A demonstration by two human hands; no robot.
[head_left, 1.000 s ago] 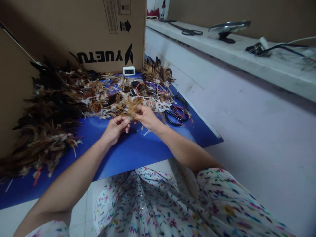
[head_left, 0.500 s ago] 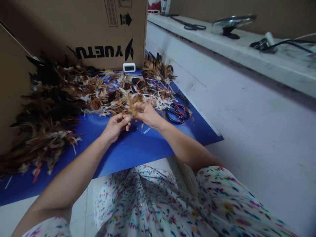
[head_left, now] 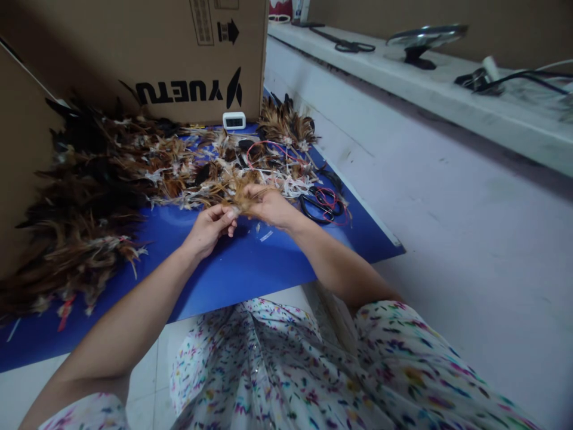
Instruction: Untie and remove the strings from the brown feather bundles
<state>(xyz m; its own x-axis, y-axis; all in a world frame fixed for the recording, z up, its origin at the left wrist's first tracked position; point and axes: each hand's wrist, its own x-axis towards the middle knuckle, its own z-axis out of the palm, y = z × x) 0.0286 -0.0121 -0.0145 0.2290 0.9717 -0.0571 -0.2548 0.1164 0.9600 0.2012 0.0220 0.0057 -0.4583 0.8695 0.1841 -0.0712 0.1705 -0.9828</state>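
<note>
Between my hands is a small bunch of golden-brown feathers [head_left: 244,200], just above the blue table surface [head_left: 250,263]. My left hand [head_left: 212,227] pinches its pale base between thumb and fingertips. The fingers of my right hand [head_left: 268,206] close on the fluffy part from the other side. Behind them lies a wide spread of loose brown and white feathers [head_left: 174,161]. Black-handled scissors [head_left: 313,212] with red thread tangled over them rest to the right of my right hand.
A large cardboard box [head_left: 179,54] stands at the back, with a small white digital clock [head_left: 234,121] before it. Dark feather bundles [head_left: 80,239] heap up on the left, another bundle [head_left: 286,122] at the back right. The wall ledge [head_left: 380,60] holds another pair of scissors [head_left: 353,46] and cables.
Both hands stay in nearly the same place. My right fingers have shifted slightly on the feathers, which look more spread and fluffed. The camera view has tilted a little.
</note>
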